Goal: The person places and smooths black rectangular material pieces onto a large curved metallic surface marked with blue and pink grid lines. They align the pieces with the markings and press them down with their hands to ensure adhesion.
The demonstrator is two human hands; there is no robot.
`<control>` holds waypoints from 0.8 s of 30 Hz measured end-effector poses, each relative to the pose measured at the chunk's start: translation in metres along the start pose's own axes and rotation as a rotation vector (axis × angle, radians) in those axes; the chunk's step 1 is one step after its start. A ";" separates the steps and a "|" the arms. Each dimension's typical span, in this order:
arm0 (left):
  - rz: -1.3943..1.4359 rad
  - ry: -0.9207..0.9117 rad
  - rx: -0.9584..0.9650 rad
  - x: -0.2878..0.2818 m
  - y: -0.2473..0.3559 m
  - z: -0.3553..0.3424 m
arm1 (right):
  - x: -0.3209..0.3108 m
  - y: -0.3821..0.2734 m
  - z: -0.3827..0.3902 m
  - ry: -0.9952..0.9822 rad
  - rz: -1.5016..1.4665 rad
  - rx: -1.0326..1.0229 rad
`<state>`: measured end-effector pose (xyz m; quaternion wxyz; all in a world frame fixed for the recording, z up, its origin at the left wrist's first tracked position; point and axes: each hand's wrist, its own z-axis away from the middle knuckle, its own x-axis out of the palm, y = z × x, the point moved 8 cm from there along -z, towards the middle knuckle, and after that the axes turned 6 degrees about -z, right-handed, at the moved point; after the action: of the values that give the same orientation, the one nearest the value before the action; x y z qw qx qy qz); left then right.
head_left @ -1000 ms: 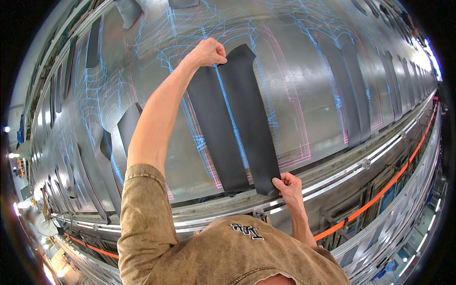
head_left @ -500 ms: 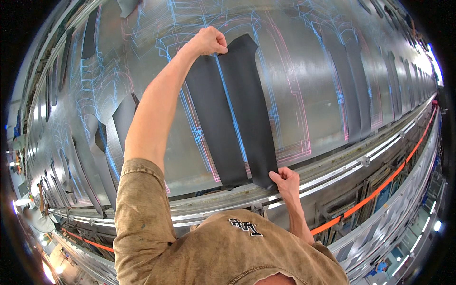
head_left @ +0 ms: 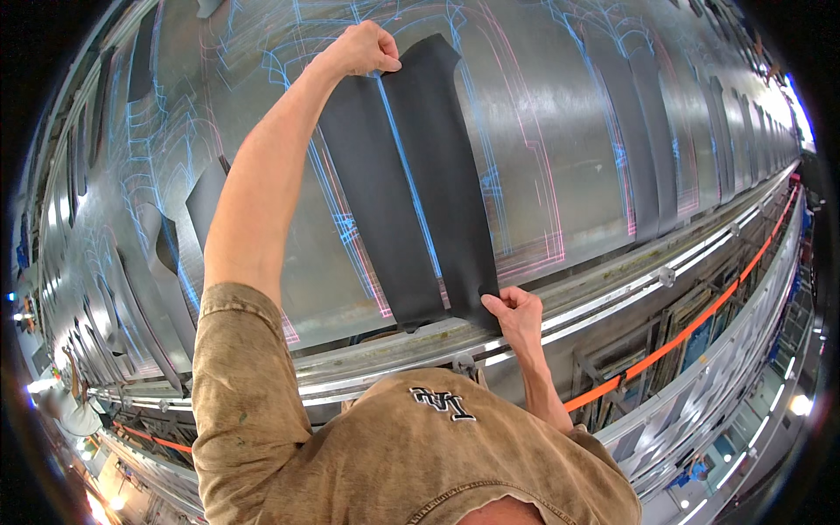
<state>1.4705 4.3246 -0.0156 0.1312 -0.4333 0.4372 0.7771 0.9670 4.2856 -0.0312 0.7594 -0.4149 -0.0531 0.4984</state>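
Thumb and fingers of left hand [head_left: 367, 48] pinched together at upper left corner of long dark panel [head_left: 446, 166]; thumb and bent fingers of right hand [head_left: 518, 311] closed on its lower right corner, depth of grip underneath not possible to tell. Opposite corners, probably chosen to keep the sheet straight and without twist. Panel lying on grey metal table [head_left: 516, 206], lower end at the near edge, just beside second dark panel [head_left: 372, 184], with narrow gap and blue line [head_left: 405, 175] between; apparently placed so to agree with these drawn marks. Further out, many blue and pink lines [head_left: 553, 210] across smooth, shiny surface. To the right, similar pair of dark pieces [head_left: 652, 131], then more in a row; to the left, grey curved pieces [head_left: 206, 197]. Along near side, bright metal rails [head_left: 604, 304], and beyond them orange strip [head_left: 682, 337]. At far left, small and blurred, another person [head_left: 79, 416]; at far right, white lamp [head_left: 801, 404].
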 end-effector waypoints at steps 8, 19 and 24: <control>0.003 0.002 -0.007 0.003 -0.004 -0.002 | 0.000 0.000 -0.001 0.013 0.037 -0.003; -0.068 0.016 0.050 0.004 0.001 -0.003 | 0.001 -0.006 0.001 0.048 0.056 -0.043; -0.621 0.609 0.087 -0.003 0.048 0.048 | -0.001 -0.023 0.006 0.108 0.236 -0.130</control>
<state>1.4174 4.3356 0.0257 0.2418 -0.7478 0.3373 0.5182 0.9801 4.2850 -0.0111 0.6689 -0.4929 0.0048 0.5564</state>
